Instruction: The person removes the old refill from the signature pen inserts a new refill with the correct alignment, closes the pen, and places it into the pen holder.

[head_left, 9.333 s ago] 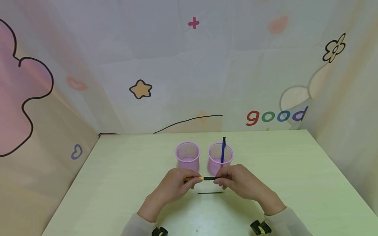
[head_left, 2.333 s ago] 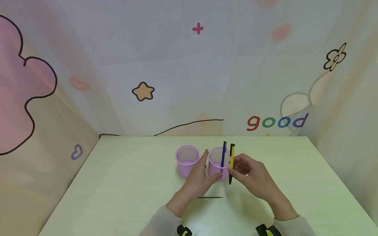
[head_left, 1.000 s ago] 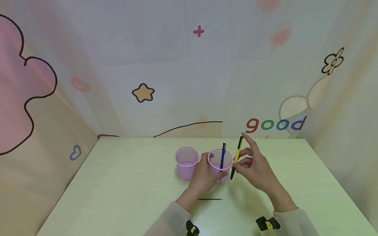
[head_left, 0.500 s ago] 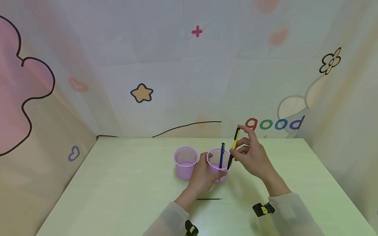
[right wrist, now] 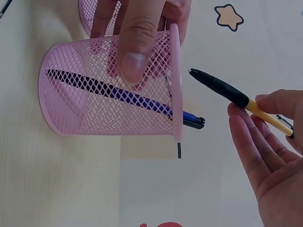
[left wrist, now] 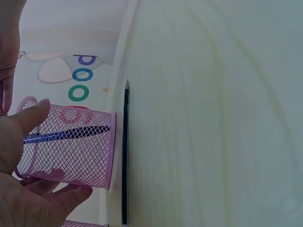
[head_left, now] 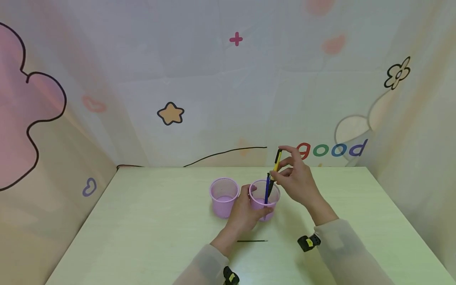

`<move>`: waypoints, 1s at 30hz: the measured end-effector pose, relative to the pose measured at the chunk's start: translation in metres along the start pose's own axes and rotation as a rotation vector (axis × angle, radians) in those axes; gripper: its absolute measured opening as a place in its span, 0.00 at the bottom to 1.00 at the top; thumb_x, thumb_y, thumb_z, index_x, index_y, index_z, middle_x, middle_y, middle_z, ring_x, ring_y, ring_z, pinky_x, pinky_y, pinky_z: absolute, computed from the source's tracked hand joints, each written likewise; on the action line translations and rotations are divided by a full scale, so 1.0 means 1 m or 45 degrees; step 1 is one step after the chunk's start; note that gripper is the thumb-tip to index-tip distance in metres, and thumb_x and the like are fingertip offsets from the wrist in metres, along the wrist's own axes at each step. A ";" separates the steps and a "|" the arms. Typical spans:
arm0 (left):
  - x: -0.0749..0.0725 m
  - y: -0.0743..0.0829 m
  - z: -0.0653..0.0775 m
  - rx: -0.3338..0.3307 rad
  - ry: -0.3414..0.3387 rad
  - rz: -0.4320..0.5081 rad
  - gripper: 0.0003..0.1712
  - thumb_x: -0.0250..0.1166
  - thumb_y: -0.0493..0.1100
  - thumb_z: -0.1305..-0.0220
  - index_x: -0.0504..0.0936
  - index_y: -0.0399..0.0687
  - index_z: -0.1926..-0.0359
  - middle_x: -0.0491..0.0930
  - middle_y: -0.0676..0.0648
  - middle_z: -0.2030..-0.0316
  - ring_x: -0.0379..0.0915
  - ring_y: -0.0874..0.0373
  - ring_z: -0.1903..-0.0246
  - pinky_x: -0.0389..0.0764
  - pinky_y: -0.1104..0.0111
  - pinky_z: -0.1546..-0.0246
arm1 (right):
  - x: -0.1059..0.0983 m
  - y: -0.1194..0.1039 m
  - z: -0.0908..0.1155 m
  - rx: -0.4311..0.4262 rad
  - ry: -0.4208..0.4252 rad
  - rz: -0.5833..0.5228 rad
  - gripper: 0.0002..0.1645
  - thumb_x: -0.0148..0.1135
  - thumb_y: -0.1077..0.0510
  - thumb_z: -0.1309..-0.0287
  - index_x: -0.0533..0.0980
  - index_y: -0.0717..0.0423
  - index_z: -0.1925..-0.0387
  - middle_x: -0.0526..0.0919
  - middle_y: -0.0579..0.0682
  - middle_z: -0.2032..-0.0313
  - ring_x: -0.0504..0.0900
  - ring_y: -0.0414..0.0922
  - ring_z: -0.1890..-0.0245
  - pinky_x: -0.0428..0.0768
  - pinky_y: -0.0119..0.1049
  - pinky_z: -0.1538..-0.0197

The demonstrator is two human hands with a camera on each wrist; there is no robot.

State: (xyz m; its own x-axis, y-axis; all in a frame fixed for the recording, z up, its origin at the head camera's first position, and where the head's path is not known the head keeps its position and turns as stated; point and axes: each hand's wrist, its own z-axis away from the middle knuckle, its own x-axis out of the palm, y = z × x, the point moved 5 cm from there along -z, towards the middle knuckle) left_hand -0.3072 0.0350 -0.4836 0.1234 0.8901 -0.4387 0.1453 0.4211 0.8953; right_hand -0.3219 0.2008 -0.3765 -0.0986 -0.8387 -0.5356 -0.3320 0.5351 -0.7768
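My left hand (head_left: 245, 211) holds a pink mesh pen cup (right wrist: 111, 116) around its side, thumb across the front. The cup stands upright on the table. A blue pen (head_left: 266, 190) leans inside it, its dark clip end above the rim. In my right hand (head_left: 298, 180) a yellow-and-black pen (head_left: 276, 166) is pinched between thumb and fingers, the index finger at its top end. The pen slants with its black tip downward. In the right wrist view, that tip (right wrist: 193, 72) is just outside the cup's mouth, beside the blue pen's end.
A second pink mesh cup (head_left: 222, 209) stands left of the held one, with no pen visible in it. A thin dark pen refill (head_left: 252, 240) lies on the table (head_left: 160, 221) in front of the cups. A printed curtain (head_left: 206, 79) hangs behind.
Earlier, both hands held the yellow pen. Then the left hand took hold of the right cup. The right hand has since raised the pen and moved it left over the cup's mouth.
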 end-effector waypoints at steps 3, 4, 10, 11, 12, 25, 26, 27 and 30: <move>0.000 0.000 0.001 -0.011 -0.009 0.004 0.51 0.82 0.53 0.46 0.63 0.46 0.28 0.74 0.41 0.31 0.72 0.45 0.32 0.72 0.48 0.30 | 0.004 -0.001 -0.002 -0.010 0.002 0.014 0.46 0.72 0.63 0.37 0.57 0.46 0.26 0.82 0.58 0.57 0.90 0.55 0.66 0.85 0.33 0.64; -0.001 0.000 0.001 -0.014 -0.012 0.003 0.51 0.82 0.53 0.46 0.63 0.46 0.28 0.74 0.41 0.31 0.72 0.45 0.32 0.72 0.48 0.30 | 0.006 -0.001 -0.003 -0.017 0.001 0.021 0.46 0.72 0.63 0.38 0.57 0.46 0.26 0.82 0.57 0.57 0.90 0.55 0.66 0.85 0.33 0.64; -0.001 0.001 0.002 -0.020 -0.022 -0.005 0.51 0.81 0.53 0.45 0.63 0.46 0.28 0.74 0.41 0.31 0.72 0.45 0.32 0.72 0.48 0.30 | 0.016 -0.003 -0.004 -0.045 -0.025 0.065 0.45 0.72 0.61 0.37 0.58 0.46 0.26 0.82 0.55 0.58 0.90 0.48 0.68 0.85 0.35 0.65; -0.001 0.001 0.001 -0.020 -0.024 -0.006 0.51 0.81 0.52 0.45 0.63 0.46 0.28 0.74 0.41 0.31 0.72 0.45 0.32 0.72 0.48 0.30 | 0.017 -0.003 -0.004 -0.048 -0.028 0.073 0.44 0.72 0.61 0.36 0.58 0.46 0.26 0.82 0.55 0.59 0.90 0.46 0.69 0.85 0.35 0.65; -0.001 0.001 0.001 -0.020 -0.026 -0.004 0.50 0.81 0.52 0.45 0.63 0.46 0.28 0.74 0.41 0.31 0.72 0.45 0.32 0.71 0.48 0.30 | 0.019 -0.003 -0.004 -0.052 -0.029 0.077 0.44 0.71 0.61 0.36 0.58 0.46 0.26 0.82 0.55 0.59 0.90 0.46 0.69 0.85 0.36 0.66; -0.001 0.000 0.000 -0.004 -0.041 0.003 0.50 0.81 0.53 0.45 0.63 0.47 0.28 0.74 0.41 0.31 0.73 0.45 0.33 0.72 0.47 0.30 | 0.030 0.000 -0.002 -0.058 -0.021 0.188 0.39 0.70 0.58 0.34 0.61 0.47 0.28 0.83 0.53 0.61 0.85 0.46 0.68 0.85 0.37 0.64; -0.001 0.000 0.000 0.000 -0.040 0.002 0.50 0.81 0.53 0.45 0.63 0.46 0.28 0.74 0.41 0.31 0.73 0.45 0.32 0.72 0.48 0.30 | 0.030 0.000 -0.002 -0.060 -0.019 0.192 0.38 0.70 0.58 0.34 0.62 0.47 0.29 0.83 0.53 0.61 0.85 0.46 0.68 0.85 0.37 0.64; -0.001 0.000 0.000 0.003 -0.039 0.002 0.50 0.81 0.53 0.45 0.63 0.46 0.28 0.74 0.41 0.31 0.73 0.45 0.33 0.72 0.48 0.30 | 0.031 0.001 -0.001 -0.065 -0.016 0.195 0.38 0.70 0.58 0.34 0.63 0.47 0.29 0.83 0.53 0.61 0.85 0.46 0.68 0.85 0.38 0.63; -0.001 -0.001 -0.001 0.009 -0.036 0.000 0.50 0.81 0.53 0.45 0.63 0.46 0.28 0.74 0.41 0.31 0.73 0.46 0.33 0.72 0.48 0.30 | 0.032 0.001 0.000 -0.079 -0.011 0.207 0.35 0.71 0.59 0.35 0.65 0.48 0.31 0.83 0.53 0.62 0.85 0.46 0.67 0.85 0.38 0.63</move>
State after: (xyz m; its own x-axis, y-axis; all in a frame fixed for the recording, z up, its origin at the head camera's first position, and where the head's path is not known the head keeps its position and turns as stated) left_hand -0.3080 0.0338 -0.4836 0.1509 0.8848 -0.4408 0.1522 0.4198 0.8948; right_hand -0.3257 0.1747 -0.3945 -0.1478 -0.7404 -0.6557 -0.3698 0.6563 -0.6577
